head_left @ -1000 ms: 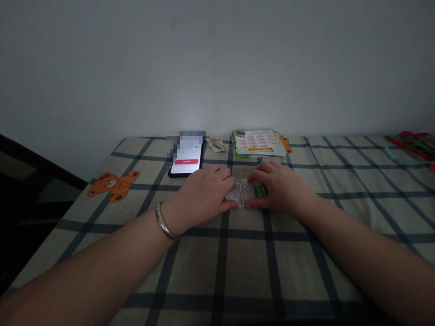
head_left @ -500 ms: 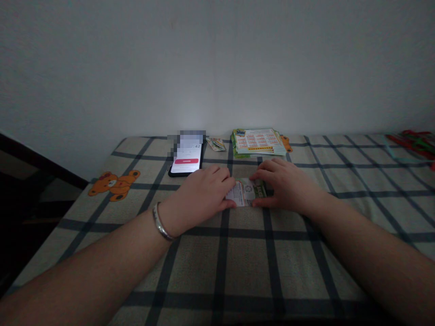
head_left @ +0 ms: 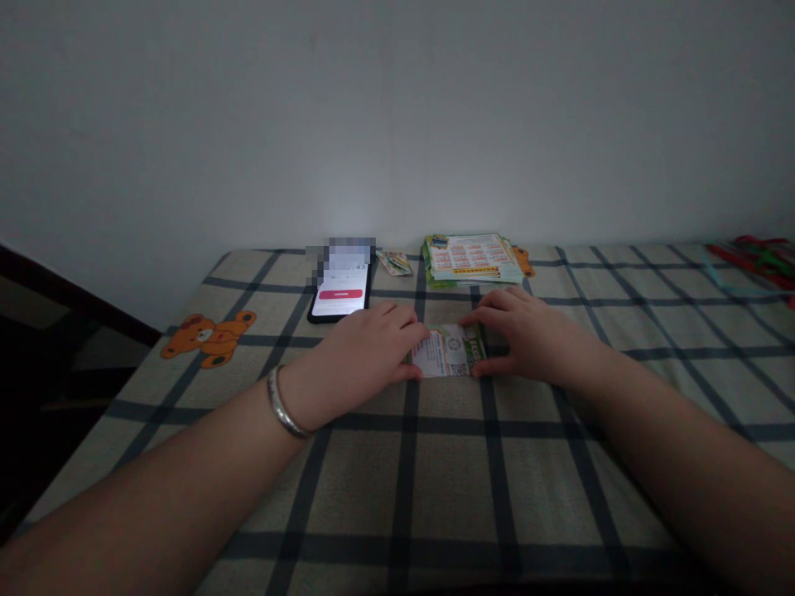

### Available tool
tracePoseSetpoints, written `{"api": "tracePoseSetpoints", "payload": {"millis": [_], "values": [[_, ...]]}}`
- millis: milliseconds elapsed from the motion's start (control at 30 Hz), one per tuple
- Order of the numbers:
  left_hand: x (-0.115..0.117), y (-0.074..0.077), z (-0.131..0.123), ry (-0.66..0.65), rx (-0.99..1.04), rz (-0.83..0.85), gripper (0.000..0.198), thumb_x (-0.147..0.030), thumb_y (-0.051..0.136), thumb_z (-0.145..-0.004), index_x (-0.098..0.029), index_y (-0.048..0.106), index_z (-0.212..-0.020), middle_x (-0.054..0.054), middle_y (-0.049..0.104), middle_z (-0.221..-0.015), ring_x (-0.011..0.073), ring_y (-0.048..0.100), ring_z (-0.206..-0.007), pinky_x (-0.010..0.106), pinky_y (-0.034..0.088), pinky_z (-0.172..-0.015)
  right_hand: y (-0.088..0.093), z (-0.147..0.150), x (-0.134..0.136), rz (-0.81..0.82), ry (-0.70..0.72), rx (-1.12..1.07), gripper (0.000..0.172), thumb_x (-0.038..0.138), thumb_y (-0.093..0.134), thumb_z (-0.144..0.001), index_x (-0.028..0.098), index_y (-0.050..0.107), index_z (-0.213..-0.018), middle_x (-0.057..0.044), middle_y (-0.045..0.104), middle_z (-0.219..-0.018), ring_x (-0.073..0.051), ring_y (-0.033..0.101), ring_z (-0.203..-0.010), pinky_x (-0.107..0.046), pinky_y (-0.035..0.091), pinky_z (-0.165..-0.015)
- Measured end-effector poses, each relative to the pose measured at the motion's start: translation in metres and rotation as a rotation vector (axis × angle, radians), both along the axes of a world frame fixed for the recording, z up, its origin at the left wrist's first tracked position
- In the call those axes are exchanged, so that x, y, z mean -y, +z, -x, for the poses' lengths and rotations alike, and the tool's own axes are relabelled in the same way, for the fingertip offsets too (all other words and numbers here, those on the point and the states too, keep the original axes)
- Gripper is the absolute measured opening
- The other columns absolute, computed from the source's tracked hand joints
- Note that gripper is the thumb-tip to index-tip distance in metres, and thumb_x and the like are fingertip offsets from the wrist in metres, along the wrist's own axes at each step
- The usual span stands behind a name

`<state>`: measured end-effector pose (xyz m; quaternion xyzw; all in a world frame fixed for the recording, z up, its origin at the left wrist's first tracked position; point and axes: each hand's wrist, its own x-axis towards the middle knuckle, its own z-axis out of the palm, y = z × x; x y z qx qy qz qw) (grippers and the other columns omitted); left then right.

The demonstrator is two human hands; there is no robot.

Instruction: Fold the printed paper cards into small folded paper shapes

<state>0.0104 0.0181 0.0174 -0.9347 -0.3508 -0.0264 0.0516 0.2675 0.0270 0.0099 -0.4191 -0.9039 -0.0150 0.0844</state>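
Observation:
A small printed paper leaflet (head_left: 444, 352), white and green with text and a round emblem, lies on the checked tablecloth between my hands. My left hand (head_left: 378, 343) grips its left end, thumb at the near edge and fingers at the far edge. On the other side, my right hand (head_left: 522, 335) holds the right end the same way, thumb near and fingertips far. The fingers hide part of the left end. Around my left wrist is a silver bangle (head_left: 284, 406).
Behind my left hand lies a lit phone (head_left: 339, 294). A small folded paper (head_left: 395, 263) sits beside it, and a stack of printed leaflets (head_left: 472, 259) rests near the wall (head_left: 397, 124). Red and green items (head_left: 761, 261) lie far right. The checked tablecloth (head_left: 447, 488) has bear prints.
My right thumb has slid slightly right along the leaflet, and my left hand has shifted a little left. More of the leaflet's middle shows. The leaflet stays nearly in place.

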Motion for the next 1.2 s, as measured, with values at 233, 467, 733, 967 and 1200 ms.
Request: {"api": "tracePoseSetpoints", "payload": {"millis": [233, 467, 733, 967, 1200], "values": [[-0.007, -0.002, 0.005, -0.034, 0.048, 0.073, 0.044, -0.036, 0.069, -0.082, -0.022, 0.056, -0.122, 0.006, 0.056, -0.113, 0.0218, 0.052, -0.105, 0.032, 0.041, -0.088, -0.001, -0.003, -0.003, 0.028, 0.029, -0.017, 0.055, 0.051, 0.076, -0.069, 0.025, 0.064, -0.115, -0.008, 0.059, -0.109, -0.028, 0.055, -0.102, -0.044, 0.047, -0.088], [-0.008, -0.003, 0.008, -0.060, 0.089, 0.125, 0.044, -0.032, 0.068, -0.082, -0.023, 0.055, -0.123, 0.006, 0.055, -0.115, 0.0217, 0.050, -0.109, 0.032, 0.039, -0.093, -0.003, -0.006, -0.004, 0.045, 0.028, -0.041, 0.055, 0.051, 0.076, -0.068, 0.026, 0.064, -0.116, -0.008, 0.058, -0.112, -0.028, 0.054, -0.103, -0.044, 0.047, -0.089], [-0.013, -0.004, 0.009, -0.080, 0.085, 0.137, 0.044, -0.034, 0.070, -0.082, -0.022, 0.055, -0.121, 0.006, 0.054, -0.114, 0.0218, 0.049, -0.107, 0.032, 0.039, -0.093, -0.003, -0.006, -0.002, 0.045, 0.034, -0.074, 0.055, 0.050, 0.075, -0.069, 0.026, 0.064, -0.117, -0.008, 0.058, -0.110, -0.028, 0.053, -0.102, -0.044, 0.047, -0.089], [-0.011, -0.005, 0.006, -0.074, 0.096, 0.097, 0.040, -0.040, 0.066, -0.083, -0.020, 0.057, -0.117, 0.007, 0.053, -0.110, 0.0238, 0.049, -0.105, 0.036, 0.041, -0.091, -0.004, 0.006, 0.007, 0.040, 0.006, -0.079, 0.051, 0.046, 0.070, -0.075, 0.024, 0.062, -0.120, -0.010, 0.058, -0.114, -0.028, 0.053, -0.105, -0.045, 0.046, -0.090], [-0.001, -0.010, -0.007, -0.064, 0.146, 0.025, 0.037, -0.043, 0.063, -0.084, -0.017, 0.058, -0.110, 0.009, 0.054, -0.112, 0.0266, 0.048, -0.109, 0.042, 0.041, -0.096, -0.007, 0.014, 0.010, -0.021, 0.103, -0.130, 0.042, 0.044, 0.067, -0.077, 0.022, 0.064, -0.113, -0.010, 0.057, -0.121, -0.029, 0.050, -0.112, -0.045, 0.043, -0.094]]}}
